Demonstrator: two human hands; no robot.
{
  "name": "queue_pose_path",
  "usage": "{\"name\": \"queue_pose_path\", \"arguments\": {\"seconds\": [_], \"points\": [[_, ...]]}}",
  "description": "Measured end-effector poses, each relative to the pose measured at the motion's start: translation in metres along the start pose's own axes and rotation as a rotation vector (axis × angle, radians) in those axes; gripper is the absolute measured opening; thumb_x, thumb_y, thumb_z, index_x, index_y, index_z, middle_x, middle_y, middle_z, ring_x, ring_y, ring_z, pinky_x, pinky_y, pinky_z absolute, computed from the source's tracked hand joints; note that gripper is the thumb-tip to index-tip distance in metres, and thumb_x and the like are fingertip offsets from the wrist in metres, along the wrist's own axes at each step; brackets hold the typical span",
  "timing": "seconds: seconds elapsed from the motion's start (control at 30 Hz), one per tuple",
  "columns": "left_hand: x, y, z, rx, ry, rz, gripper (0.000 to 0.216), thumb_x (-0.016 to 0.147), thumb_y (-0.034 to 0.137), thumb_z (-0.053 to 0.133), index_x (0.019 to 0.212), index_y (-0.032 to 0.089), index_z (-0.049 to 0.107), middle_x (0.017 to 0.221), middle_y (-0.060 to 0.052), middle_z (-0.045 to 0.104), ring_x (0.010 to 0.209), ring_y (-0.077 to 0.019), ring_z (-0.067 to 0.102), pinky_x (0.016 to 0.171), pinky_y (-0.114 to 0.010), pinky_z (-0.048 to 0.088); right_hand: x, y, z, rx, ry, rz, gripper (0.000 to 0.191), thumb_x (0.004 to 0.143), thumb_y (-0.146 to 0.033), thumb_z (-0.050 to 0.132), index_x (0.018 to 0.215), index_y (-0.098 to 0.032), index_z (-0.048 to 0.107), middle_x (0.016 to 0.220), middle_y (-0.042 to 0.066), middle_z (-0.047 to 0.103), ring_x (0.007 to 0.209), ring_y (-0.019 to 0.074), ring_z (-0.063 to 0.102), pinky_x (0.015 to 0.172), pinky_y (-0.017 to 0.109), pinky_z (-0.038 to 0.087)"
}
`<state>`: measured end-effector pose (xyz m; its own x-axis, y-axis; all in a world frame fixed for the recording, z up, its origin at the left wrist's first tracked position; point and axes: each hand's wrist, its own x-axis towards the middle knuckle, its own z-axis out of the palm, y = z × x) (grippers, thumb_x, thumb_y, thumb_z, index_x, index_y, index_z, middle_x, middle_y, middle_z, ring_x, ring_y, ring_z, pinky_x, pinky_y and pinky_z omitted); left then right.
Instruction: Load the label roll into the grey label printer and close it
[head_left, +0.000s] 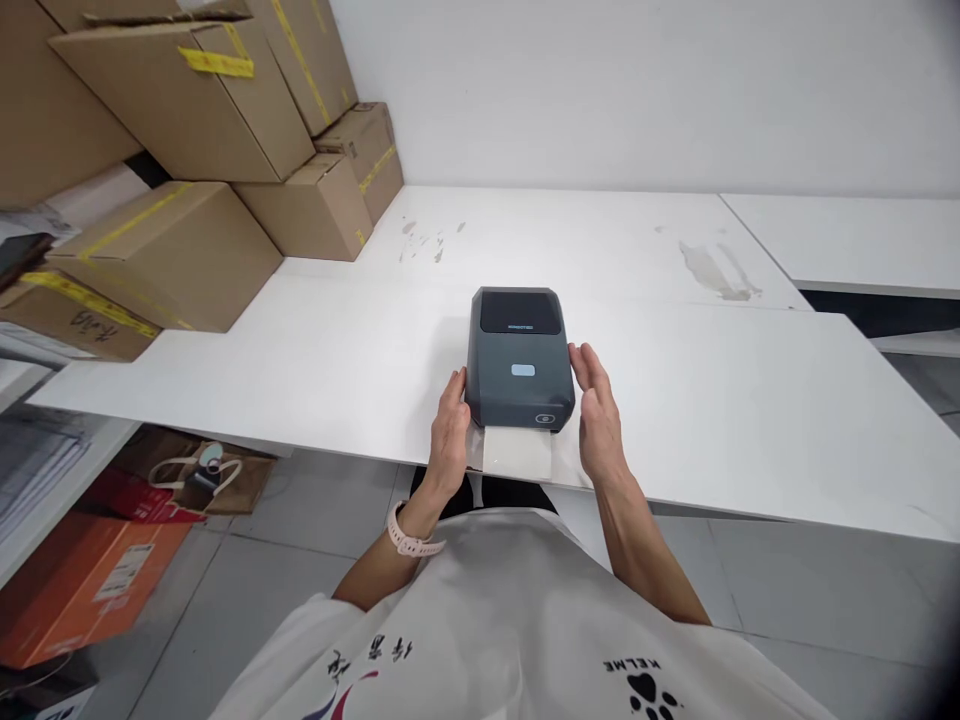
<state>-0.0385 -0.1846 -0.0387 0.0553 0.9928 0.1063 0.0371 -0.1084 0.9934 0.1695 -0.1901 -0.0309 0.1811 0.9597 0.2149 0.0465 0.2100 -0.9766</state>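
Observation:
A dark grey label printer (517, 365) stands on the white table near its front edge, with a glossy black window on top and a light button. From its front a white paper label strip (517, 453) sticks out towards me. My left hand (450, 430) lies along the printer's left side, fingers stretched out, fingertips against the casing. On the other side, my right hand (598, 415) has its fingers extended, the fingertips at the casing and the palm apart from it. Neither hand is wrapped round the printer. A pale pink watch (409, 538) is on my left wrist.
Taped cardboard boxes (165, 250) are stacked at the table's left end. A white wall (637, 90) runs behind the table (712, 400). On the floor at lower left are an orange box (112, 590) and a brown bag (247, 480). Another white table (877, 240) adjoins at right.

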Motion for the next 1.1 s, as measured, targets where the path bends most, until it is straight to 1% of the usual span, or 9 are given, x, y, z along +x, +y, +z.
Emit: {"name": "queue_pose_path", "arguments": {"seconds": [0.13, 0.23, 0.4, 0.53, 0.63, 0.73, 0.87, 1.0, 1.1], "points": [[0.027, 0.016, -0.002, 0.013, 0.041, 0.115, 0.06, 0.105, 0.06, 0.035, 0.151, 0.026, 0.054, 0.165, -0.006, 0.047, 0.158, -0.0237, 0.033, 0.13, -0.041, 0.029, 0.029, -0.013, -0.001, 0.031, -0.002, -0.033, 0.076, 0.098, -0.077, 0.03, 0.162, -0.037, 0.031, 0.171, 0.0, 0.035, 0.162, 0.0248, 0.027, 0.133, 0.051, 0.026], [0.065, 0.032, -0.002, 0.046, 0.131, 0.187, 0.053, 0.104, 0.054, 0.039, 0.139, 0.023, 0.064, 0.148, -0.009, 0.063, 0.142, -0.024, 0.054, 0.116, -0.039, 0.045, 0.068, -0.031, 0.002, -0.113, -0.014, -0.136, 0.087, 0.092, -0.085, 0.025, 0.166, -0.042, 0.013, 0.175, -0.006, 0.024, 0.165, 0.0238, 0.014, 0.134, 0.048, 0.023], [0.115, 0.045, -0.009, 0.583, 0.044, -0.042, 0.051, 0.091, 0.038, 0.058, 0.138, 0.017, 0.06, 0.085, -0.005, 0.072, 0.086, -0.0241, 0.067, 0.081, -0.036, 0.048, 0.142, -0.051, 0.008, -0.251, -0.013, -0.299, 0.097, 0.089, -0.09, 0.028, 0.166, -0.042, -0.008, 0.176, -0.007, 0.01, 0.166, 0.0254, -0.006, 0.134, 0.051, 0.016], [0.124, 0.039, -0.01, 0.692, -0.191, -0.157, 0.063, 0.084, 0.032, 0.061, 0.145, 0.017, 0.052, 0.067, 0.001, 0.06, 0.069, -0.0238, 0.061, 0.067, -0.033, 0.04, 0.193, -0.054, 0.007, -0.296, -0.036, -0.392, 0.092, 0.09, -0.089, 0.03, 0.164, -0.048, -0.007, 0.176, -0.011, 0.008, 0.166, 0.0277, -0.004, 0.134, 0.054, 0.017], [0.126, 0.033, -0.005, 0.671, -0.19, -0.177, 0.06, 0.077, 0.025, 0.061, 0.137, 0.018, 0.056, 0.071, 0.0, 0.062, 0.07, -0.0239, 0.06, 0.065, -0.032, 0.038, 0.206, -0.061, 0.007, -0.417, 0.041, -0.49, 0.096, 0.091, -0.086, 0.038, 0.166, -0.044, -0.003, 0.176, -0.008, 0.008, 0.166, 0.0309, -0.003, 0.133, 0.057, 0.017], [0.129, 0.031, -0.002, 0.709, -0.165, -0.182, 0.059, 0.075, 0.021, 0.059, 0.134, 0.018, 0.057, 0.075, -0.002, 0.064, 0.075, -0.0248, 0.061, 0.067, -0.033, 0.037, 0.191, -0.068, 0.011, -0.548, 0.093, -0.556, 0.086, 0.093, -0.076, 0.05, 0.165, -0.036, 0.023, 0.171, 0.0, 0.028, 0.163, 0.036, 0.013, 0.131, 0.06, 0.021], [0.13, 0.031, -0.001, 0.706, -0.15, -0.189, 0.057, 0.076, 0.021, 0.058, 0.134, 0.018, 0.057, 0.074, -0.001, 0.064, 0.076, -0.0248, 0.062, 0.067, -0.033, 0.037, 0.163, -0.057, 0.024, -0.731, -0.249, -0.464, 0.053, 0.095, -0.066, 0.055, 0.127, -0.027, 0.069, 0.131, 0.01, 0.069, 0.132, 0.0396, 0.059, 0.116, 0.062, 0.042], [0.129, 0.031, 0.0, 0.675, -0.127, -0.199, 0.056, 0.075, 0.021, 0.06, 0.131, 0.02, 0.059, 0.068, 0.001, 0.061, 0.072, -0.0232, 0.061, 0.066, -0.032, 0.036, 0.161, -0.029, 0.041, -1.017, -0.671, -0.236, 0.06, 0.077, -0.057, 0.078, 0.127, -0.025, 0.067, 0.128, 0.014, 0.073, 0.12, 0.0451, 0.066, 0.103, 0.063, 0.048], [0.128, 0.029, -0.001, 0.634, -0.12, -0.193, 0.057, 0.074, 0.021, 0.06, 0.131, 0.019, 0.059, 0.065, 0.002, 0.058, 0.069, -0.0225, 0.059, 0.064, -0.032, 0.034, 0.168, -0.02, 0.045, -1.134, -0.765, -0.11, 0.084, 0.067, -0.054, 0.086, 0.139, -0.02, 0.059, 0.126, 0.021, 0.073, 0.118, 0.0515, 0.065, 0.102, 0.068, 0.045]]}}
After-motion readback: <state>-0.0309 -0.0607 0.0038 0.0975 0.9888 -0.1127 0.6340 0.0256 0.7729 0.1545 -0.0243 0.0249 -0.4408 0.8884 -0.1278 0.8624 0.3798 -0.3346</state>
